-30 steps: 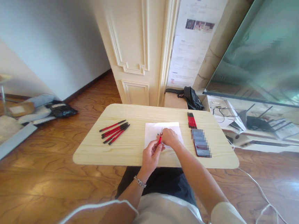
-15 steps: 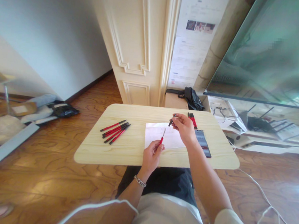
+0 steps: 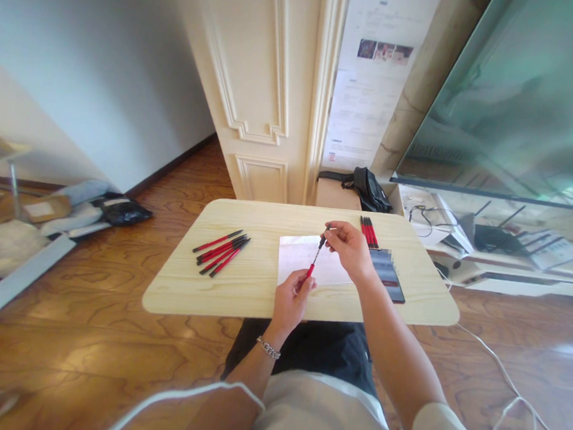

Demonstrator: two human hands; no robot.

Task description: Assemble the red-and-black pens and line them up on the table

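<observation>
My left hand (image 3: 290, 300) is closed around the lower end of a red pen (image 3: 311, 268) held upright over a white sheet of paper (image 3: 297, 259). My right hand (image 3: 348, 247) pinches a small black pen cap (image 3: 321, 240) right at the pen's tip. Several red-and-black pens (image 3: 220, 251) lie in a loose bundle on the left of the light wooden table (image 3: 240, 291). A second bundle of red pens (image 3: 368, 230) lies at the far right, beside my right hand.
A dark phone (image 3: 388, 282) lies on the table right of the paper. Behind the table stand a cream panelled door (image 3: 258, 79), a black bag (image 3: 366, 185) and a glass TV stand (image 3: 504, 247). A white cable (image 3: 516, 396) trails on the wooden floor; clutter (image 3: 24, 232) lies left.
My right hand pulled the black cap off the pen, lifted it away to the right, and has now brought it back down to the pen's tip. My left hand stayed put.
</observation>
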